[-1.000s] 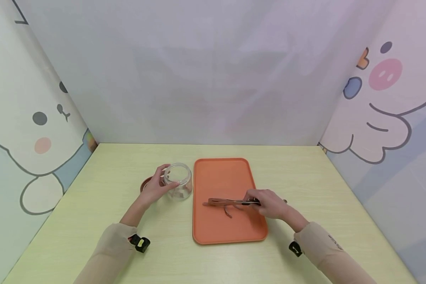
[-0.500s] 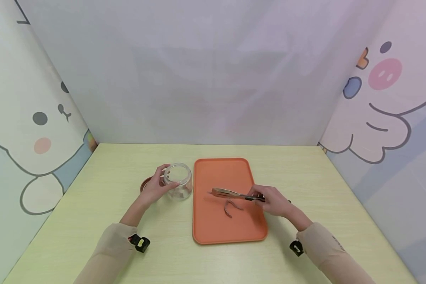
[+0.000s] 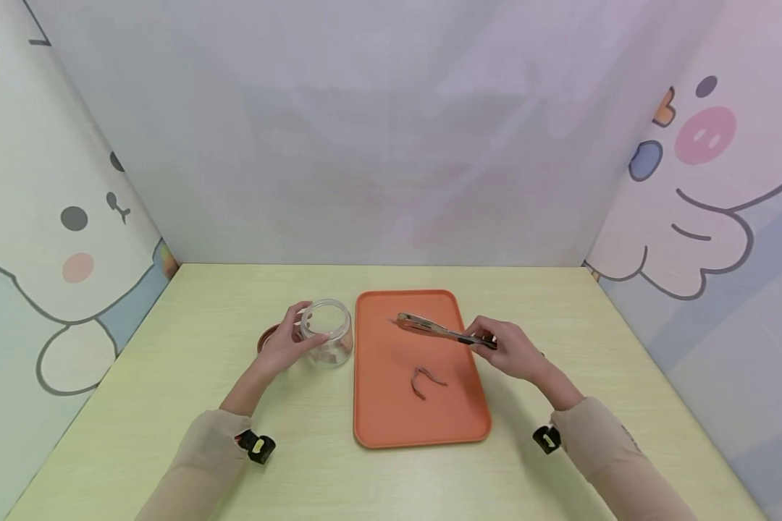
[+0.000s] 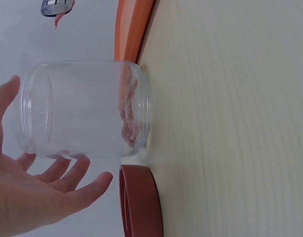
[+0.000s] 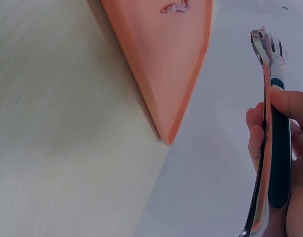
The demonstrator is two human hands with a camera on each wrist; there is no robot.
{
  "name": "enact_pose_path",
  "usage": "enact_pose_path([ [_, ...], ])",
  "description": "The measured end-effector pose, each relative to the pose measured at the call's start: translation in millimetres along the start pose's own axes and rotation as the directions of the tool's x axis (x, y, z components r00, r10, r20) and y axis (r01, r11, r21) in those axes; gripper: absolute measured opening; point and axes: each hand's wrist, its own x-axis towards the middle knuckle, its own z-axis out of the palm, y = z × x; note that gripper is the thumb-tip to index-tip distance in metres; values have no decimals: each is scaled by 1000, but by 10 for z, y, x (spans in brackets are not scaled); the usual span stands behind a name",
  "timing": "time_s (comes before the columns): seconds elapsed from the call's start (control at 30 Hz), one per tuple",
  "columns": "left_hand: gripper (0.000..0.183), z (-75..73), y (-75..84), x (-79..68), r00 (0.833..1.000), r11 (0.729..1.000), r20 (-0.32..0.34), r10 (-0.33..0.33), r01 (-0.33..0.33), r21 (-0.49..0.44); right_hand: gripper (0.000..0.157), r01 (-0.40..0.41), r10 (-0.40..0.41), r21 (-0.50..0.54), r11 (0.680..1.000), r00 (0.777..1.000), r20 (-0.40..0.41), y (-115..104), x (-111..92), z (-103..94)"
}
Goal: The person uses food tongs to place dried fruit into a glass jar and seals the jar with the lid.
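My left hand (image 3: 287, 349) holds a clear glass jar (image 3: 334, 353), thumb on one side of its neck and fingers on the other. The jar stands upright on the table. Through its wall, thin reddish strips (image 4: 130, 126) show at the bottom in the left wrist view. In my right hand (image 3: 505, 351) is a pair of metal tongs (image 3: 430, 329) with dark grips, raised over the orange tray (image 3: 391, 423). A thin reddish strip (image 4: 58, 19) hangs from the tongs' tips. More brownish-red strips (image 3: 418, 387) lie on the tray's lower middle.
A reddish-brown round lid (image 4: 144, 205) lies on the pale wooden table (image 3: 300, 477), left of the jar and partly hidden by my left hand. The tray's left rim runs close beside the jar. A plain light backdrop (image 3: 391, 145) rises behind the table.
My right hand has lifted the tongs off the tray and moved them away from me and slightly right, a strip going with them. The left hand and jar have stayed put.
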Motion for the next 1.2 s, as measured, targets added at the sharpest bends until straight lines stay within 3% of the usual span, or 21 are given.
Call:
enact_pose_path([
  [0.37,78,-6,21,-11,1000,1000,9,-3,3,-22,19,63,-63,-3,998,997,-41,-90,176,-116],
  [0.63,70,-10,300,-153,1000,1000,12,9,-9,-27,22,92,-95,-40,995,993,-67,-165,326,-113],
  [0.8,69,-4,357,-181,1000,1000,9,5,-5,-17,21,109,-111,-23,994,991,-70,-217,396,-91],
  [0.97,70,-10,312,-149,1000,1000,10,14,-14,-23,19,108,-109,-23,994,993,-54,-274,466,-48],
  [1.2,78,-9,43,-14,1000,1000,10,2,-2,-24,20,117,-119,-41,992,992,-32,-349,564,43],
])
